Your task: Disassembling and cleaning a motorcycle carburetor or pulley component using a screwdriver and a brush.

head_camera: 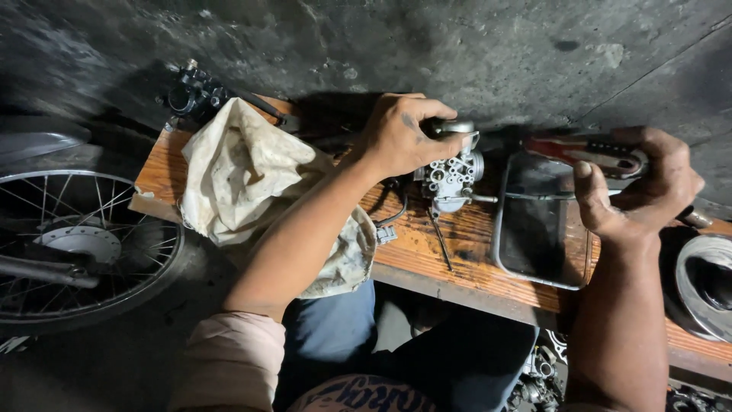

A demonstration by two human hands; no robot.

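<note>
My left hand (400,136) grips the top of a small silver carburetor (451,177) standing on a wooden bench (473,263), its fingers wrapped over the rounded cap. My right hand (637,191) holds a screwdriver with a red and black handle (591,151), the handle lying level and pointing left toward the carburetor. The tool's tip is hidden in shadow between both hands. A thin metal rod (441,240) lies on the bench just below the carburetor.
A rectangular metal tray (505,229) sits on the bench between my hands. A dirty white cloth (252,179) covers the bench's left part, with a black part (194,95) behind it. A spoked wheel (72,244) stands left; a round metal ring (705,286) right.
</note>
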